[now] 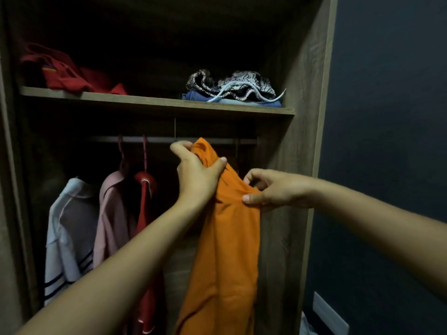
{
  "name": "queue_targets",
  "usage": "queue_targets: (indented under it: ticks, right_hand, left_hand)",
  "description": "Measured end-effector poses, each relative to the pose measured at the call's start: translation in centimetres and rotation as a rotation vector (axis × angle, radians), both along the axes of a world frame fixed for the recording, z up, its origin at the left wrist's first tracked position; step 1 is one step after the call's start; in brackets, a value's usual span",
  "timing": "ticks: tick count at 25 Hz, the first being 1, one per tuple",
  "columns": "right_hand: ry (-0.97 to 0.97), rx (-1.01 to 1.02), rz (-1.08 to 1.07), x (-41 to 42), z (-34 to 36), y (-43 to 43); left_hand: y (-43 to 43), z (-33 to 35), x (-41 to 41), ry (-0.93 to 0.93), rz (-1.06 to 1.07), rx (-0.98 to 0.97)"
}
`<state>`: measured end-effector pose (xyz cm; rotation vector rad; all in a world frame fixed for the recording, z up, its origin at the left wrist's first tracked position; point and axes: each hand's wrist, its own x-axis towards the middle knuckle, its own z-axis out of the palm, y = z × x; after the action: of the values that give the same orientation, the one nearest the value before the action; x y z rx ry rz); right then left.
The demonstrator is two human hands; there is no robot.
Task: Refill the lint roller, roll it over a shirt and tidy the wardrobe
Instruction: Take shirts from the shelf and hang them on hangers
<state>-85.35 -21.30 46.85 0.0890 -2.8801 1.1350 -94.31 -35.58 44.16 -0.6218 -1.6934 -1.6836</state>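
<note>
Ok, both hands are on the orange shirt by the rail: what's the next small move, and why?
Probably raise the left hand slightly to lift the orange shirt onto the rail, in the gap right of the red shirt. The left hand grips its top just below the rail; the right hand pinches its shoulder. No hanger hook shows, so check that first.

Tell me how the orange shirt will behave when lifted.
Probably floppy: the orange shirt hangs limp below the left hand and right hand. Likely light: a pinch holds its shoulder. Bunched cloth probably won't slip.
</note>
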Motion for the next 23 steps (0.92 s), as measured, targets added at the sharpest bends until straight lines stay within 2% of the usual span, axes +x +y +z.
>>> queue_targets:
  ticks: [2,4,7,9,11,14,16,18,20,21,23]
  right_hand:
    - [0.078,0.115,0.005,-0.2,0.5,0.7]
    - [0.159,0.254,-0.034,-0.2,0.9,1.3]
    - [0.352,0.395,-0.159,0.3,1.7,1.9]
    - [0.41,0.48,-0.231,0.5,2.4,2.5]
    - [0.267,0.502,-0.236,0.3,2.7,2.9]
    - [-0.016,0.344,-0.218,0.0,2.0,3.2]
    - [-0.084,0.163,-0.212,0.1,1.3,3.5]
    - [-0.076,-0.061,-0.206,0.0,0.7,3.9]
    - [0.013,-0.24,-0.213,-0.3,0.0,4.1]
    - [0.079,-0.231,-0.22,-0.6,-0.2,4.2]
    - [0.16,0.006,-0.199,-1.1,-0.4,4.3]
  left_hand:
    - [-0.7,-0.3,-0.2,0.083,0.067,-0.138]
    - [-1.4,-0.7,-0.9,0.127,0.091,-0.357]
    - [-2.7,-1.3,-1.9,0.045,-0.069,-0.611]
    - [-3.6,-1.7,-2.0,0.021,-0.18,-0.74]
    - [-3.9,-2.2,-2.2,0.005,-0.179,-0.864]
    - [-3.1,-2.4,-2.4,0.065,0.117,-1.038]
    - [-2.4,-2.4,-2.4,0.062,0.125,-0.987]
    - [-2.1,-3.0,-2.7,-0.057,-0.088,-0.848]
    - [-2.0,-3.8,-3.1,-0.069,-0.231,-0.825]
    - [-1.9,-4.1,-3.2,-0.051,-0.271,-0.841]
    - [-1.8,-4.4,-3.3,-0.077,-0.365,-0.792]
